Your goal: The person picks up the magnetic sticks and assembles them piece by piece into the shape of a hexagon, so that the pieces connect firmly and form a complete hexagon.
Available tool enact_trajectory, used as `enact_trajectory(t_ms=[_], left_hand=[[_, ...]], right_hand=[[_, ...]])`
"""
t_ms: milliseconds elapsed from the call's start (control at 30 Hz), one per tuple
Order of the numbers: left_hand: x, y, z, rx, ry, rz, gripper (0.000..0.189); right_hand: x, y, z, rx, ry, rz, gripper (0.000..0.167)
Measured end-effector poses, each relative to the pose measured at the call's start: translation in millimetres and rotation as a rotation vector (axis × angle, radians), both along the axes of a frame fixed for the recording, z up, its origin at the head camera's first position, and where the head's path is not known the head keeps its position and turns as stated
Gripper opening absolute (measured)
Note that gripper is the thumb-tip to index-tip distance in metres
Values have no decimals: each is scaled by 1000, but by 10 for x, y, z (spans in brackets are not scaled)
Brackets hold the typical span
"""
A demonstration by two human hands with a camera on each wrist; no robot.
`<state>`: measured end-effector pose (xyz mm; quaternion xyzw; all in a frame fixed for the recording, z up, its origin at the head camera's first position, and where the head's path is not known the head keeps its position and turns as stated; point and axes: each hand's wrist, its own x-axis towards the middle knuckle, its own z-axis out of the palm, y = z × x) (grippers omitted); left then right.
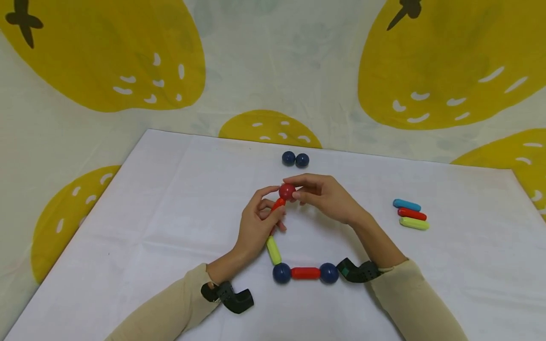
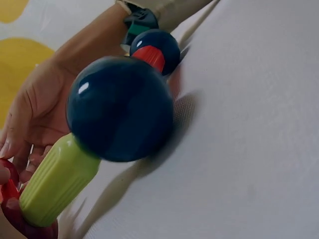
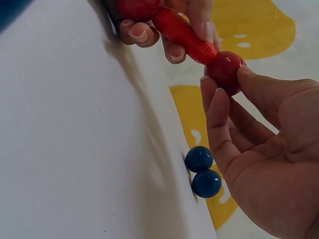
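Note:
My left hand (image 1: 255,223) grips a red rod (image 3: 182,36), thumb along its side. At the rod's upper end is a red ball (image 3: 225,73), which my right hand (image 1: 330,198) pinches between thumb and fingertips. The rod's other end meets a second red ball (image 3: 139,7), hidden by my left hand in the head view. From there a yellow-green ribbed rod (image 2: 60,181) runs to a dark blue ball (image 2: 119,109). Another red rod (image 1: 305,273) joins that ball to a further blue ball (image 1: 329,273) near my right wrist.
Two loose blue balls (image 3: 203,172) sit side by side toward the white table's (image 1: 179,175) back edge. At the right lie a blue rod (image 1: 407,205), a red one and a yellow-green rod (image 1: 414,223) together. Behind hangs a lemon-patterned cloth (image 1: 273,71).

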<state>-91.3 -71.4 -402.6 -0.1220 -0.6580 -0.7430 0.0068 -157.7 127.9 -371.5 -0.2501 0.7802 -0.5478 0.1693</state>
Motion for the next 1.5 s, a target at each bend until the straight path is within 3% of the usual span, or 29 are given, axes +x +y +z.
enact_trajectory(t_ms=[100,367,500,800,967,1300,1500], left_hand=[[23,-3,112,-16,-4,-26,47],[31,-2,137,-35,-9,-5,47],[26,15,139,-37,-9,-2,47],[11,13,149,-47,-19,9,47],[17,18,158,-51,-15,8,47],[13,29,136,-54,5,6,47],[11,35,130,-57,1,5,46]], right_hand=[[13,-16,8,-11,-8,4,35],[44,132,104,67,17,-28,35],[57,448,189,128,82,-84,33],[103,1284,338,175,218,-321,32],[168,1734,372,226,235,-403,33],[231,2281,108,252,195,-510,31],[221,2338,-25,498,97,-479,35]])
